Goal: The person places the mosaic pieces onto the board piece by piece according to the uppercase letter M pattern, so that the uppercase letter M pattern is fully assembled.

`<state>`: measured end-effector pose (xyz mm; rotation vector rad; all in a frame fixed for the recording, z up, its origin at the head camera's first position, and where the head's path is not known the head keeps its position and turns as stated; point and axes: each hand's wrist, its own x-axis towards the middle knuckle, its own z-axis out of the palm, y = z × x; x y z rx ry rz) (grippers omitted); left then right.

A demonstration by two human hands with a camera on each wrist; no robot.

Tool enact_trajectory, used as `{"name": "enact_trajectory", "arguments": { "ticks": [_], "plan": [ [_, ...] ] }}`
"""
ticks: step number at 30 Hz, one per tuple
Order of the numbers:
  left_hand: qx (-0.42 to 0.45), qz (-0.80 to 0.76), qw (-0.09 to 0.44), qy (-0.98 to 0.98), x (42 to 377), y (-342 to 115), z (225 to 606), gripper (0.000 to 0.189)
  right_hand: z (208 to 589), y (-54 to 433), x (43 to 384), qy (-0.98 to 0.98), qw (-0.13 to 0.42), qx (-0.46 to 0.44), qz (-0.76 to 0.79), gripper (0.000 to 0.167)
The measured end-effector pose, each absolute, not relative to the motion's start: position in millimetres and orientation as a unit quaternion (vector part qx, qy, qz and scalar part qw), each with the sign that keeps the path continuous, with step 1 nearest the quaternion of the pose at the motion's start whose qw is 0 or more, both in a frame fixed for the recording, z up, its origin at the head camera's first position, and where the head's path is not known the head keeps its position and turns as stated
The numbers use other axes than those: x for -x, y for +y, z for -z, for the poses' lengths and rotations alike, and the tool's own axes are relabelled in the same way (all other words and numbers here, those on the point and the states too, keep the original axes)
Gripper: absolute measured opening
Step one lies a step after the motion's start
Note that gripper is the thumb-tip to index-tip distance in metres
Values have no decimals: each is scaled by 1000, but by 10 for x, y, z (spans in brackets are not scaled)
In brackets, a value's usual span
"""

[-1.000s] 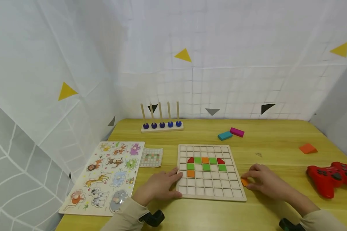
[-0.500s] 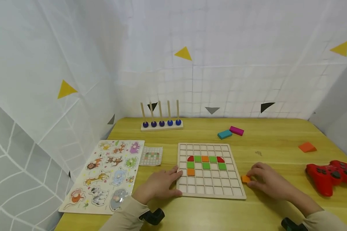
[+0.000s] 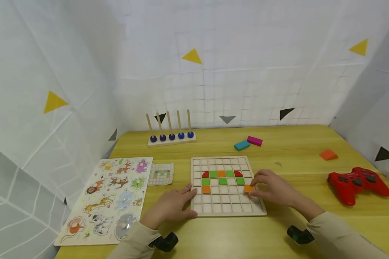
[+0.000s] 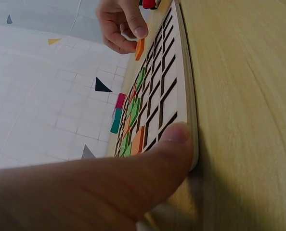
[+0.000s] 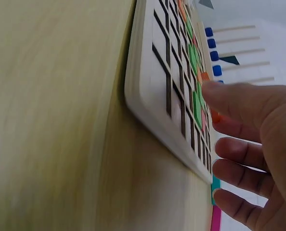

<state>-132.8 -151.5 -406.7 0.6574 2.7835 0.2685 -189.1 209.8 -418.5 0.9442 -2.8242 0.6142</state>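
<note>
A wooden grid board (image 3: pixel 227 208) lies on the table with red, green and orange tiles set in several cells. Between thumb and forefinger, my right hand (image 3: pixel 273 187) pinches an orange square tile (image 3: pixel 248 189) over the board's right side. The left wrist view has that tile (image 4: pixel 140 49) tilted and close above the grid. In the right wrist view, the thumb covers part of it. My left hand (image 3: pixel 172 205) rests against the board's left edge with fingers extended, its thumb (image 4: pixel 174 144) at the near left corner.
Left of the board lie a small pattern card (image 3: pixel 161 175) and an animal peg puzzle (image 3: pixel 107 198). Behind stands a peg rack (image 3: pixel 171 140) with blue beads. Teal (image 3: pixel 242 145) and magenta (image 3: pixel 254 140) blocks, an orange piece (image 3: pixel 329 155) and a red game controller (image 3: pixel 358 184) lie farther out.
My right hand has lifted the orange tile from the table beside the board and moved it left, over the grid. My left hand has stayed at the board's edge. The head view has shifted slightly.
</note>
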Motion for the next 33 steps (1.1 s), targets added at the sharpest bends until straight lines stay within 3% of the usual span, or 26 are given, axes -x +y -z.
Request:
{"name": "enact_trajectory", "arguments": {
  "ticks": [33],
  "plan": [
    [-226, -91, 136, 960, 1301, -1490, 3989, 74, 4284, 1905, 1925, -936, 53, -297, -182, 19]
  ]
}}
